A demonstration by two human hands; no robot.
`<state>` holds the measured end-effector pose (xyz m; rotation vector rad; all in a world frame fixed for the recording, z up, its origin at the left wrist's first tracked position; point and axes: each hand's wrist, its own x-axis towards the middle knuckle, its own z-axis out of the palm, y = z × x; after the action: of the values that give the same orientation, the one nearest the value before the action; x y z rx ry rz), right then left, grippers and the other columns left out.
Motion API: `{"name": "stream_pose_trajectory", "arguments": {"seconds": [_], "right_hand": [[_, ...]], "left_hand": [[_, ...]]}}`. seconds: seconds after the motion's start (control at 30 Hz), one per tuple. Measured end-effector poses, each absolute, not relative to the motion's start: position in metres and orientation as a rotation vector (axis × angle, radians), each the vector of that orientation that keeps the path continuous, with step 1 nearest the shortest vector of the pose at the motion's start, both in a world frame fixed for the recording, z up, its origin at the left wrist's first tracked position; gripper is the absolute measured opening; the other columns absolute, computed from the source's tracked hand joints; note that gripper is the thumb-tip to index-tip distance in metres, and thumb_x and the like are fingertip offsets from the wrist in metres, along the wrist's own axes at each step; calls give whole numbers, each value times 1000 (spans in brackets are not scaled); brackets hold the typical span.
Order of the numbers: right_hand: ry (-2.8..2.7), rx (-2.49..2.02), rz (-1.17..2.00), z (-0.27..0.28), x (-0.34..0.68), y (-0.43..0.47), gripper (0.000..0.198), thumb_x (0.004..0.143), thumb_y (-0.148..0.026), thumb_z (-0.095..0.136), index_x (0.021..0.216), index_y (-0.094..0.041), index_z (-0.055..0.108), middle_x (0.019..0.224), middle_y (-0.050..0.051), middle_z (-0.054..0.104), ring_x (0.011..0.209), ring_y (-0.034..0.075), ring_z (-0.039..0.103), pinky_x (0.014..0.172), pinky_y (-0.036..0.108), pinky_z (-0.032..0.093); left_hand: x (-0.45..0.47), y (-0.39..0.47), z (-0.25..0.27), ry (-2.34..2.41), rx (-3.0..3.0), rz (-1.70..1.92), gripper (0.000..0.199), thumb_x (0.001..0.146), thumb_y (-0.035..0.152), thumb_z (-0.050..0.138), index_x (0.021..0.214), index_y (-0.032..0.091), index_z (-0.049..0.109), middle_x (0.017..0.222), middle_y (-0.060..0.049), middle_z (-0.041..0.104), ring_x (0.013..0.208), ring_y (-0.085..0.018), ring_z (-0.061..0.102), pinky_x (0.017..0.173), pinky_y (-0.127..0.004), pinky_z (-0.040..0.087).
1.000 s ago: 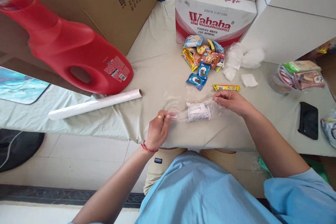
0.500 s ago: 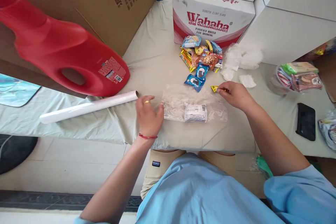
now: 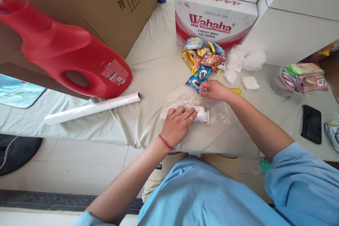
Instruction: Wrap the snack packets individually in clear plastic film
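Observation:
My left hand (image 3: 178, 122) lies palm down over the left end of a small white printed packet (image 3: 202, 113), fingers stretched out over it. That packet rests on a crumpled sheet of clear plastic (image 3: 221, 113). My right hand (image 3: 215, 90) is closed in a pinch at the right edge of a blue snack packet (image 3: 194, 83); the fingertips partly cover that edge. Another blue snack packet (image 3: 203, 72) sits just above it, at the front of a pile of snack packets (image 3: 208, 58). A small yellow packet (image 3: 235, 91) lies behind my right wrist.
A Wahaba-style white and red carton (image 3: 215, 21) stands behind the pile. Crumpled white plastic (image 3: 235, 61) lies to its right, then a clear tub (image 3: 284, 81) with packets and a black phone (image 3: 311, 123). On the left are a white roll (image 3: 92, 108) and a red jug (image 3: 79, 56).
My right hand has let go of the yellow packet and moved left to the blue packet. My left hand has moved right from the plastic's edge onto the white packet.

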<state>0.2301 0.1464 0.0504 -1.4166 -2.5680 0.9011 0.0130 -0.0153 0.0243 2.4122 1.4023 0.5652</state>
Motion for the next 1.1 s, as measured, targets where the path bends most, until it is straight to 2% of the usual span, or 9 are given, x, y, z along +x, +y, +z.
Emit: {"name": "stream_pose_trajectory", "arguments": {"seconds": [0.2, 0.3, 0.43, 0.57, 0.73, 0.83, 0.97, 1.03, 1.1], "right_hand": [[-2798, -982, 705, 82, 236, 114, 16, 97, -27, 57, 98, -16, 70, 107, 11, 66, 93, 21, 61, 82, 29, 41], [-3048, -1027, 548, 92, 228, 78, 29, 103, -23, 49, 123, -20, 70, 107, 9, 67, 81, 18, 61, 68, 28, 33], [-3216, -1069, 453, 79, 224, 41, 56, 104, -18, 44, 158, -32, 48, 112, 9, 68, 73, 17, 62, 60, 30, 26], [-3232, -1085, 443, 61, 228, 25, 62, 104, -14, 41, 160, -41, 47, 120, 10, 66, 74, 18, 63, 61, 32, 26], [-3223, -1108, 413, 59, 228, 16, 62, 103, -11, 40, 156, -41, 52, 121, 11, 65, 79, 20, 62, 61, 32, 24], [-3215, -1130, 432, 62, 225, 16, 59, 104, -12, 40, 154, -39, 55, 122, 12, 65, 79, 19, 62, 61, 32, 25], [-3195, -1157, 494, 63, 225, 18, 56, 106, -17, 39, 154, -41, 57, 122, 11, 64, 77, 18, 60, 62, 31, 25], [-3168, -1172, 552, 62, 227, 19, 54, 108, -20, 38, 152, -43, 58, 120, 10, 64, 76, 18, 59, 63, 30, 25], [-3127, -1162, 615, 61, 229, 20, 50, 110, -23, 38, 150, -42, 61, 117, 9, 65, 78, 18, 58, 65, 30, 27]], "left_hand": [[16, -14, 21, 1443, 2488, 488, 51, 101, 11, 42, 141, 31, 68, 147, -2, 69, 103, -27, 61, 80, -47, 38], [15, -16, 20, 1456, 2477, 489, 51, 98, 9, 46, 139, 29, 69, 142, -5, 72, 100, -27, 63, 80, -46, 41], [0, -22, 9, 1437, 2345, 599, 48, 88, 7, 52, 122, 30, 78, 121, -6, 80, 108, -27, 66, 88, -46, 47], [-25, -27, -3, 1568, 1842, 1015, 34, 85, 13, 49, 97, 26, 78, 116, -3, 80, 114, -23, 69, 103, -44, 51], [-40, 13, 2, 1984, 1010, 1363, 27, 98, 41, 48, 98, 21, 68, 108, -6, 75, 105, -22, 69, 101, -40, 54], [-32, 42, 10, 1911, 1290, 1184, 40, 102, 55, 45, 101, 22, 67, 119, -10, 73, 123, -26, 63, 116, -47, 45], [-20, 42, 19, 1840, 1738, 575, 39, 77, 52, 79, 100, 21, 72, 144, -15, 62, 149, -40, 43, 124, -58, 33], [-22, 30, 26, 1767, 1840, 403, 27, 72, 39, 78, 92, 21, 73, 137, -15, 66, 138, -40, 54, 116, -54, 43], [-28, 17, 36, 1734, 1808, 372, 13, 77, 32, 67, 84, 22, 70, 105, -9, 75, 106, -31, 69, 97, -45, 54]]}}
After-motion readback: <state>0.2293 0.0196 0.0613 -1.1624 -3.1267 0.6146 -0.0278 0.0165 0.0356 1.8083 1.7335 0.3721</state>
